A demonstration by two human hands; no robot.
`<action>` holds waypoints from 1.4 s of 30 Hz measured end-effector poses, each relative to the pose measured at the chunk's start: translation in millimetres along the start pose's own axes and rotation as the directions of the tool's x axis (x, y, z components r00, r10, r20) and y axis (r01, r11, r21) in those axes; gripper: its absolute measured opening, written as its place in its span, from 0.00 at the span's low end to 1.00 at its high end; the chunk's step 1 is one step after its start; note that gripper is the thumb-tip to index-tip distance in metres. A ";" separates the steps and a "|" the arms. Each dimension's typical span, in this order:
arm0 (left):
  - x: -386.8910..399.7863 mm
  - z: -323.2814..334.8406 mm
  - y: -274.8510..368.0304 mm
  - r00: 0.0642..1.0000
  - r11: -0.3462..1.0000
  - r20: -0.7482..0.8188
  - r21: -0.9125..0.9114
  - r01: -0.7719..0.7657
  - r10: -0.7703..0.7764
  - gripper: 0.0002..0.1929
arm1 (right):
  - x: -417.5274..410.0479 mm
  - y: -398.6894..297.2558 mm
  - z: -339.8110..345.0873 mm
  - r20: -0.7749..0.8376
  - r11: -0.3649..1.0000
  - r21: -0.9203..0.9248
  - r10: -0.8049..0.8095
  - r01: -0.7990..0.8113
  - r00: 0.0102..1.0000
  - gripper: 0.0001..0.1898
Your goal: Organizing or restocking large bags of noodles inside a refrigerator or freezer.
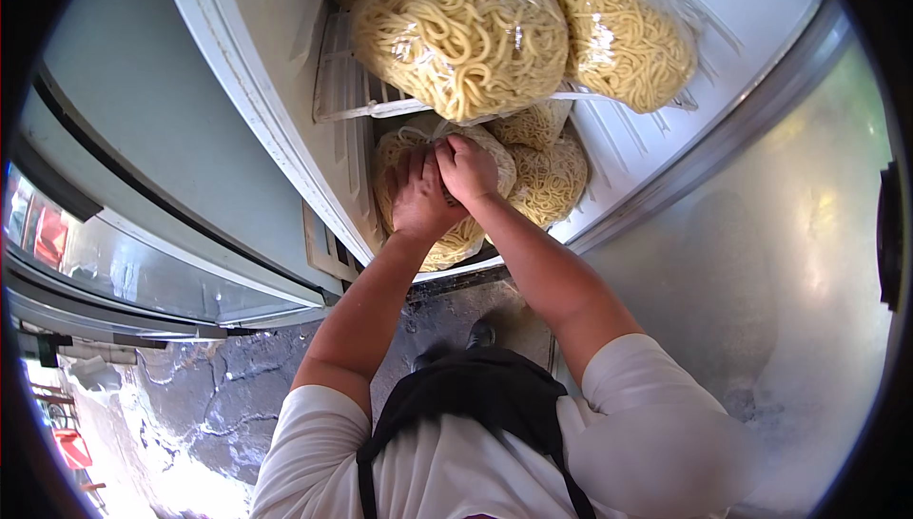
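A clear plastic bag of thick yellow noodles (456, 244) sits low inside the open white refrigerator, below a wire shelf. My left hand (421, 194) lies on the upper part of this bag, fingers bent over it. Close against it, my right hand (467, 166) grips the same bag from the right, its fingers touching those of my left. The fingertips are partly hidden. Behind the hands shows a tied white end of the plastic (424, 132). Another bag of noodles (546, 184) leans right beside the first one, with a smaller part of a bag (531, 125) behind it.
On the wire shelf (399, 107) above my hands, a large noodle bag (463, 38) and another bag (620, 34) overhang the front edge. The refrigerator's side wall (285, 91) stands left. A metal door (770, 248) spans the right. Cracked flooring (235, 391) lies below.
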State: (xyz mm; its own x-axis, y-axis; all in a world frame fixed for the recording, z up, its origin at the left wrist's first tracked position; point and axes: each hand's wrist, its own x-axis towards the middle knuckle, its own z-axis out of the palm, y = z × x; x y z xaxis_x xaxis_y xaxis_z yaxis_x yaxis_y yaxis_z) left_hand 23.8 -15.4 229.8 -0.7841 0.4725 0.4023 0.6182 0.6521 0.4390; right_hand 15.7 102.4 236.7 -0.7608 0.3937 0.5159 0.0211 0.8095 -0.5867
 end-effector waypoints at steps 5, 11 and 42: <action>-1.5 6.8 -17.3 0.996 0.999 -0.079 0.007 0.034 -0.033 0.52 | -33.7 -2.9 -14.6 -0.185 0.987 0.035 -0.150 0.159 0.971 0.16; 0.4 -1.6 -6.7 0.997 1.000 -0.077 -0.015 -0.016 0.015 0.53 | -114.4 36.8 -13.2 0.461 0.191 0.688 0.631 -0.701 0.624 0.45; -1.1 14.4 -0.9 0.989 0.984 -0.118 0.165 -0.068 0.089 0.54 | -112.9 52.8 24.9 0.269 0.428 0.498 0.750 -0.754 0.604 0.55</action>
State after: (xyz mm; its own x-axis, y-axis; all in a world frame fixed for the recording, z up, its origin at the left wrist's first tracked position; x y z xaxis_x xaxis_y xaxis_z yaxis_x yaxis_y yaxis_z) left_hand 23.4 -8.0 217.3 -0.7141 0.4550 0.5320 0.6528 0.7072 0.2715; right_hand 86.6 89.9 131.9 -0.6181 0.7279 -0.2968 0.2601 -0.1668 -0.9511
